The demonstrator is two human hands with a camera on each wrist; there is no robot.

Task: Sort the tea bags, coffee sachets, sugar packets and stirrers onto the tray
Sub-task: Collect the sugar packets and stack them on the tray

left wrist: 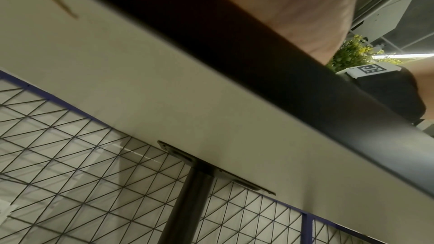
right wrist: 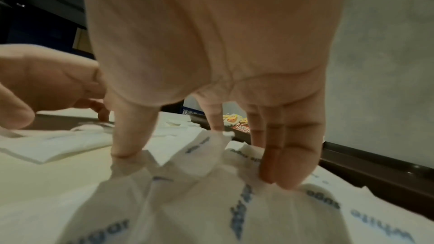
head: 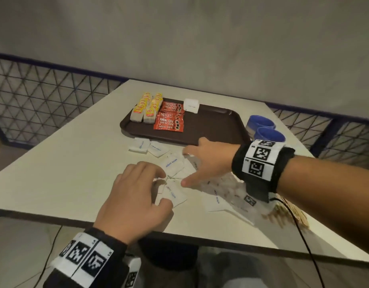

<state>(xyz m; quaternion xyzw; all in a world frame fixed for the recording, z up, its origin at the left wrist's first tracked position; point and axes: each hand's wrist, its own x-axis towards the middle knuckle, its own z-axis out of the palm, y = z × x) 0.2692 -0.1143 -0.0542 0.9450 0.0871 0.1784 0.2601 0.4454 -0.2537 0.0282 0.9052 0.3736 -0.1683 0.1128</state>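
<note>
Head view: coffee sachets (head: 170, 118) lie crosswise on tray (head: 210, 123).

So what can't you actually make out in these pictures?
- Left hand: in the left wrist view the table edge blocks its fingers.
- Sugar packets: their count is unclear, since both hands cover part of the pile in the head view.
- Stirrers: mostly hidden under the right hand's wristband, head view.
- Blue cups: contents not visible.
</note>
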